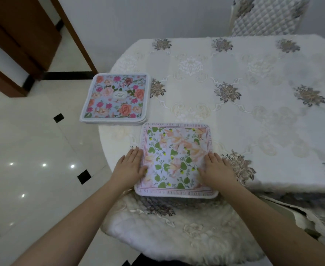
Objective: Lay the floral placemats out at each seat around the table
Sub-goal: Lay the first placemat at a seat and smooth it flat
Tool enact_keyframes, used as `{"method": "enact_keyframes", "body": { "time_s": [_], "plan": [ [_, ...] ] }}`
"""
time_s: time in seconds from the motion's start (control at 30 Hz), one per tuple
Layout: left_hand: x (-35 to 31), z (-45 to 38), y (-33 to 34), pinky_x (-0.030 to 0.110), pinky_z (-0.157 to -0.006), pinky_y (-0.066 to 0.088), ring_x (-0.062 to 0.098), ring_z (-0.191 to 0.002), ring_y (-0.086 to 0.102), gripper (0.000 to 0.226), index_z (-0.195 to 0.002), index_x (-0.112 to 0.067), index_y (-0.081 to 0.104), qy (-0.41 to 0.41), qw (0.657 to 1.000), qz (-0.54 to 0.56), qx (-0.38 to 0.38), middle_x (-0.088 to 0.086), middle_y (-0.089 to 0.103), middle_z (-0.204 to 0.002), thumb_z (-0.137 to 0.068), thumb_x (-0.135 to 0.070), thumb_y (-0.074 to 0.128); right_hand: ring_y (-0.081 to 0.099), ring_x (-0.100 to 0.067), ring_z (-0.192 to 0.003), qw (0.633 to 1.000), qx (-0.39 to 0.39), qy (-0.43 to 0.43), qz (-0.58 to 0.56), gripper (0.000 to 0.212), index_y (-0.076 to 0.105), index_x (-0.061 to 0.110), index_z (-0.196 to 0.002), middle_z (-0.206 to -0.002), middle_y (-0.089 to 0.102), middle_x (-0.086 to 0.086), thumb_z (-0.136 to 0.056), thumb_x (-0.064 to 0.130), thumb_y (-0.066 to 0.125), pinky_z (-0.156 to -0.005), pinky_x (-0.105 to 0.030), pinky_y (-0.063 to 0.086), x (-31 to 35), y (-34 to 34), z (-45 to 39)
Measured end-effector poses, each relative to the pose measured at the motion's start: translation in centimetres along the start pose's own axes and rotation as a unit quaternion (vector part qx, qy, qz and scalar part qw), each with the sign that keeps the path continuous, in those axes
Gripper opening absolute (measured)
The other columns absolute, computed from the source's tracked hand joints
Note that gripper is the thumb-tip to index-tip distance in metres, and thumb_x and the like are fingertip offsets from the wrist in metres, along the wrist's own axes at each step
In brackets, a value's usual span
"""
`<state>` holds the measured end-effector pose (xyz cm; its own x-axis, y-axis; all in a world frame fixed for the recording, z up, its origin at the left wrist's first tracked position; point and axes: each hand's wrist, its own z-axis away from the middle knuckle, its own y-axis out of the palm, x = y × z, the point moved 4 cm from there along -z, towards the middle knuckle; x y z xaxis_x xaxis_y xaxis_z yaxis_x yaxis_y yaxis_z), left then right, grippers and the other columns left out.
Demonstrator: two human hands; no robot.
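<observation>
Now both hands — L hand [130, 167] & R hand [216, 169] — flat on placemat [175, 160].

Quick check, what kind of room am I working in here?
Likely a home dining room: a table under a white embroidered tablecloth, a quilted padded chair back at its far side, and a glossy white tiled floor.

Only the person's two forearms and hands show, reaching in from below the pink-bordered placemat [176, 160]. Both forearms are bare along the whole visible length, with no sleeve or cuff before they leave the picture, and nothing is worn at either wrist. The left hand [129, 167], at the mat's left edge, and the right hand [216, 170], at its right edge, are bare too, with no glove and no ring on the fingers that can be seen; the nails look short and plain.
</observation>
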<state>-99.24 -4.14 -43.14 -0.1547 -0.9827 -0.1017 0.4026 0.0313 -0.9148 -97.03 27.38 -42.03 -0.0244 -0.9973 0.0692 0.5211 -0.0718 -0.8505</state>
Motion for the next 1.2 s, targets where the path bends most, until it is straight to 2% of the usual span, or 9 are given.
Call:
{"method": "enact_keyframes", "body": {
  "time_s": [0.17, 0.4, 0.57, 0.7, 0.83, 1.0, 1.2],
  "plan": [
    [-0.4, 2.9, -2.2, 0.039, -0.123, 0.01, 0.016, -0.153, 0.002, 0.07, -0.159, -0.02, 0.003, -0.018, 0.998, 0.054, -0.037, -0.001, 0.002, -0.167, -0.102, -0.054, 0.024, 0.007, -0.022, -0.152, 0.998, -0.037, -0.055, -0.009, 0.065, 0.014, 0.016, -0.156, -0.165, 0.01, -0.006, -0.102, 0.051, 0.023, -0.121, -0.043, 0.008, 2.9, -1.6, 1.2],
    [0.0, 7.8, -5.5, 0.041, -0.124, 0.0, 0.012, -0.153, -0.007, 0.067, -0.159, -0.023, 0.004, -0.055, 0.995, 0.021, -0.079, -0.005, -0.007, -0.167, -0.103, -0.054, 0.021, 0.013, -0.024, -0.151, 0.989, -0.084, -0.119, 0.002, 0.064, 0.019, 0.018, -0.155, -0.164, 0.016, -0.007, -0.102, 0.053, 0.019, -0.12, -0.046, 0.012, 7.9, -3.6, 3.9],
    [1.7, 11.7, -6.9, 0.042, -0.123, -0.001, 0.014, -0.153, -0.008, 0.065, -0.159, -0.023, 0.01, -0.074, 0.99, 0.008, -0.121, -0.005, -0.004, -0.167, -0.103, -0.052, 0.025, 0.012, -0.023, -0.151, 0.98, -0.106, -0.165, 0.024, 0.064, 0.015, 0.02, -0.157, -0.165, 0.013, -0.006, -0.102, 0.053, 0.017, -0.122, -0.046, 0.009, 12.6, -4.2, 5.8],
    [4.3, 15.2, -6.3, 0.041, -0.121, -0.001, 0.014, -0.153, -0.006, 0.064, -0.159, -0.024, 0.01, -0.102, 0.986, -0.007, -0.134, -0.005, -0.001, -0.167, -0.102, -0.053, 0.023, 0.013, -0.022, -0.151, 0.971, -0.138, -0.189, 0.048, 0.062, 0.016, 0.022, -0.157, -0.165, 0.015, -0.005, -0.103, 0.052, 0.019, -0.122, -0.045, 0.009, 17.1, -4.4, 8.1],
    [8.0, 18.9, -4.8, 0.041, -0.122, 0.0, 0.013, -0.153, -0.007, 0.065, -0.159, -0.026, 0.008, -0.12, 0.985, 0.03, -0.12, -0.007, -0.004, -0.167, -0.102, -0.054, 0.021, 0.017, -0.023, -0.15, 0.961, -0.175, -0.208, 0.052, 0.059, 0.021, 0.02, -0.156, -0.163, 0.02, -0.007, -0.103, 0.047, 0.024, -0.121, -0.044, 0.012, 22.2, -4.1, 11.1],
    [13.2, 24.6, -3.8, 0.042, -0.122, 0.001, 0.014, -0.153, -0.006, 0.064, -0.159, -0.025, 0.007, -0.131, 0.981, 0.046, -0.133, -0.006, -0.003, -0.167, -0.103, -0.053, 0.021, 0.016, -0.022, -0.151, 0.959, -0.174, -0.215, 0.059, 0.058, 0.021, 0.023, -0.155, -0.164, 0.019, -0.004, -0.103, 0.047, 0.024, -0.121, -0.043, 0.011, 29.6, -2.4, 15.2],
    [19.8, 30.5, -3.1, 0.042, -0.123, -0.001, 0.013, -0.153, -0.006, 0.065, -0.159, -0.025, 0.004, -0.139, 0.978, 0.062, -0.145, -0.006, -0.001, -0.167, -0.102, -0.054, 0.02, 0.028, -0.024, -0.145, 0.944, -0.196, -0.251, 0.082, 0.056, 0.034, 0.019, -0.15, -0.157, 0.035, -0.006, -0.101, 0.045, 0.032, -0.115, -0.042, 0.019, 38.5, 0.0, 19.3]
  ]
}}
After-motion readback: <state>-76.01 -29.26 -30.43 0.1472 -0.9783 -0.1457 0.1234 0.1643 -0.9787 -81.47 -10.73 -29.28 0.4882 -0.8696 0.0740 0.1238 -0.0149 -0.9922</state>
